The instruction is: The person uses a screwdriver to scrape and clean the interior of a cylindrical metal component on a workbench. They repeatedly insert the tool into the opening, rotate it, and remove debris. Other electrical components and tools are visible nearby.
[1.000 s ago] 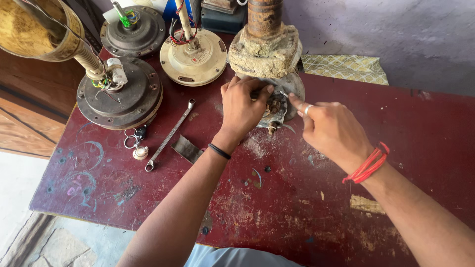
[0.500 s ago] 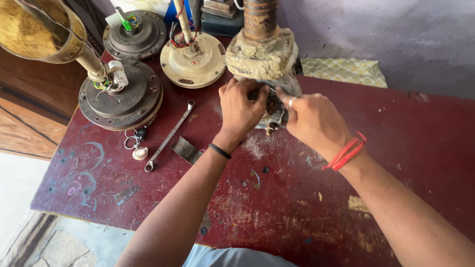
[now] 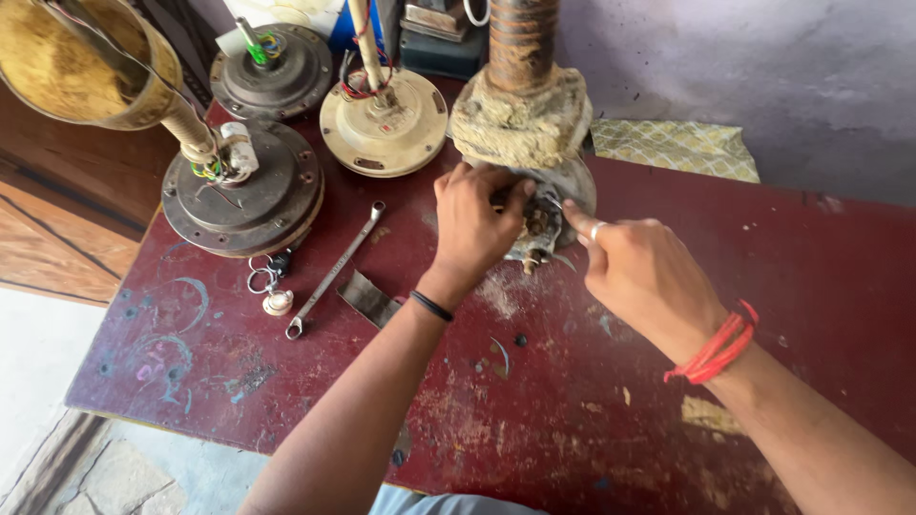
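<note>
Red table (image 3: 763,286): curled fingers (image 3: 496,186) gripping motor (image 3: 549,215).

Worn dark-red table (image 3: 725,381) bearing three ceiling-fan motors: dark grey (image 3: 240,195), smaller dark grey (image 3: 277,81), cream (image 3: 384,122). Between them and the front edge: ring spanner (image 3: 334,272), key ring (image 3: 265,278), metal strip (image 3: 367,298), patterned cloth (image 3: 673,145).

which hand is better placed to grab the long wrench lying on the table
Left, probably. The left hand grips the dirty motor on the side nearer the wrench, which lies to its left on the red table. The right hand would have to cross over.
</note>
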